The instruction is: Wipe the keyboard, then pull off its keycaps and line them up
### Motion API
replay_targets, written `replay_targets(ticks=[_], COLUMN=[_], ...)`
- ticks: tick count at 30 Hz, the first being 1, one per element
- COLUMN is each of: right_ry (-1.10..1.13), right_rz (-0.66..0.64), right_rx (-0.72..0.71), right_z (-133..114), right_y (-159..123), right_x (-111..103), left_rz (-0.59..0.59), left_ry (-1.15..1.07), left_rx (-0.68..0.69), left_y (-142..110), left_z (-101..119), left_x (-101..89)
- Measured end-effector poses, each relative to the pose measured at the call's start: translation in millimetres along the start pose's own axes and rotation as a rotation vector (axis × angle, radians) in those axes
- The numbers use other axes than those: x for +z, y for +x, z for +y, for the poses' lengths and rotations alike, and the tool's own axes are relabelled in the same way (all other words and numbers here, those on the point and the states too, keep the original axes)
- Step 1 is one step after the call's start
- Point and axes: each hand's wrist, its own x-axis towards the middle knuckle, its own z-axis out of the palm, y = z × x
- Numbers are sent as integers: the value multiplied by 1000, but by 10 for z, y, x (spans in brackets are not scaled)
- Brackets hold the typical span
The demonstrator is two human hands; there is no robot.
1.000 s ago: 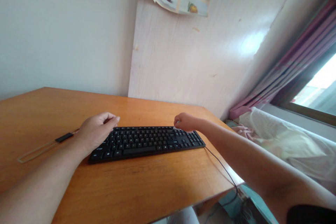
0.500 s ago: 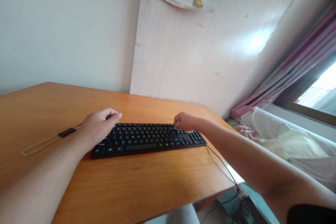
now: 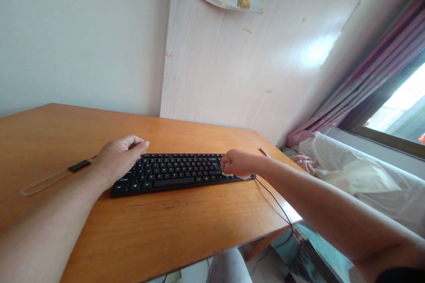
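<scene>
A black keyboard [image 3: 179,172] lies on the wooden desk, its cable leaving at the right end. My right hand [image 3: 236,163] is closed over the right part of the keys, with a bit of thin white material, perhaps tissue, showing beneath and between its fingers. It hides much of the number pad. At the left end, my left hand [image 3: 121,154] has its fingers curled in and the thumb laid along them. Whether anything is inside it, or whether it touches the keyboard, is hidden.
A beige loop strap with a black piece [image 3: 79,166] lies left of my left wrist. Toward the desk's [image 3: 159,230] right edge is a thin pencil-like stick [image 3: 264,152]. The black cable [image 3: 282,210] drops over the front edge. Bedding [image 3: 358,172] lies to the right.
My right hand has shifted toward me and a little right across the keys. The left hand keeps its place. The view has turned slightly, and the thin stick now shows beyond my right arm.
</scene>
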Motion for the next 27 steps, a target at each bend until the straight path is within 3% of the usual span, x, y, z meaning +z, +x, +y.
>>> replay_targets(ticks=[11, 19, 27], right_ry=[80, 331, 193], right_rz=[-89, 121, 181], right_rx=[58, 153, 185], right_z=[57, 369, 352], right_y=[-207, 186, 510], right_x=[-44, -59, -77], left_rz=[18, 21, 26], left_ry=[-21, 15, 19], left_rx=[-19, -7, -31], left_y=[-23, 21, 24], left_z=[51, -36, -20], left_x=[-9, 21, 19])
